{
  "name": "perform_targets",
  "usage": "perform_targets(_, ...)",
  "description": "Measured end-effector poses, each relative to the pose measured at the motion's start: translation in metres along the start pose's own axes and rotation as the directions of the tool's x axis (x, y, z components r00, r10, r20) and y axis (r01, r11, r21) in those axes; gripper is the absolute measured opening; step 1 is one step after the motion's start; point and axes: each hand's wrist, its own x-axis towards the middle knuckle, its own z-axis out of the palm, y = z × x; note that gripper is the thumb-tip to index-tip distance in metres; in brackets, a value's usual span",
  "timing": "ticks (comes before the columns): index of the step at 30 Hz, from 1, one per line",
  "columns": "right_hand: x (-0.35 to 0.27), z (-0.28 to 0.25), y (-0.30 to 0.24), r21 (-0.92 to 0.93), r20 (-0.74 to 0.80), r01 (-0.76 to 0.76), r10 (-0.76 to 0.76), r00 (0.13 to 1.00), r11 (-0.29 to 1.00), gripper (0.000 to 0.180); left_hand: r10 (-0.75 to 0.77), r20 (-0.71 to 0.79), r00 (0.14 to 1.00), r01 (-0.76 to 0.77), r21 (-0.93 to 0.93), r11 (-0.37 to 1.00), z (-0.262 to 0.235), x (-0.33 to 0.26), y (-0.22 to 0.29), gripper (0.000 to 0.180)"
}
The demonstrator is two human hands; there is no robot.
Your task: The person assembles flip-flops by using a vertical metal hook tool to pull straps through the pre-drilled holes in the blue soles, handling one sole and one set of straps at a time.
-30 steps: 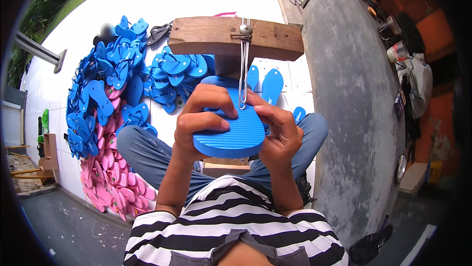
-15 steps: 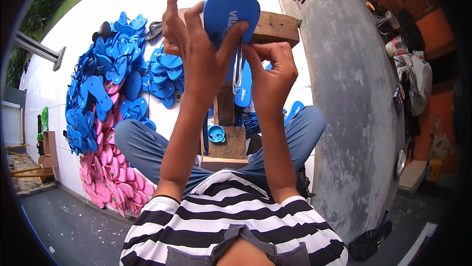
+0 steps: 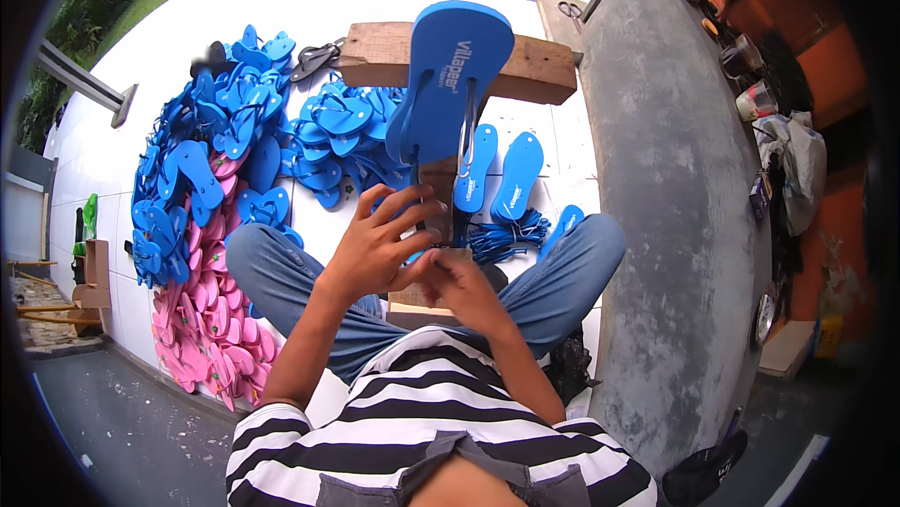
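Note:
A blue flip-flop sole [image 3: 457,57] stands tilted against the wooden crossbar of the stand, with neither hand on it. From its right strap hole hangs a metal wire loop tool [image 3: 467,137]. My left hand [image 3: 386,243] is below the sole, fingers curved and apart, with nothing visible in them. My right hand [image 3: 466,293] is beside the left thumb over the wooden base; its fingertips are partly hidden and I cannot make out whether they hold anything. Near the hands lies a bundle of blue straps [image 3: 506,237]. Two blue soles [image 3: 518,177] rest on the white tiles beyond it.
The wooden crossbar [image 3: 539,68] tops the stand between my knees. Heaps of blue flip-flops [image 3: 197,188] and pink flip-flops [image 3: 211,320] lie on the left. Black flip-flops [image 3: 319,57] and scissors [image 3: 569,10] lie farther off. A grey ledge [image 3: 670,188] runs along the right.
Both hands have let go of the sole and wire tool and moved down toward the stand's base. The sole now rests against the crossbar. The small blue bowl is now hidden by my hands.

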Motion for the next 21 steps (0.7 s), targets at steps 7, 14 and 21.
perform_targets(7,-0.017,-0.042,-0.052,0.152,-0.487,0.347,-0.235,0.841,0.925,0.024,-0.02,-0.261,0.965,0.017,-0.015,1.0,0.019,0.022,0.017,0.024)
perform_targets(14,0.022,-0.002,-0.087,-0.278,-0.554,0.598,-0.634,0.54,0.752,0.02,-0.238,-0.53,0.814,0.157,-0.194,0.968,0.048,0.05,0.046,0.026)
perform_targets(21,0.023,-0.015,-0.112,0.071,-0.185,0.635,-0.616,0.766,0.769,0.027,-0.219,-0.698,0.682,0.04,-0.263,0.964,0.008,0.053,0.009,0.032)
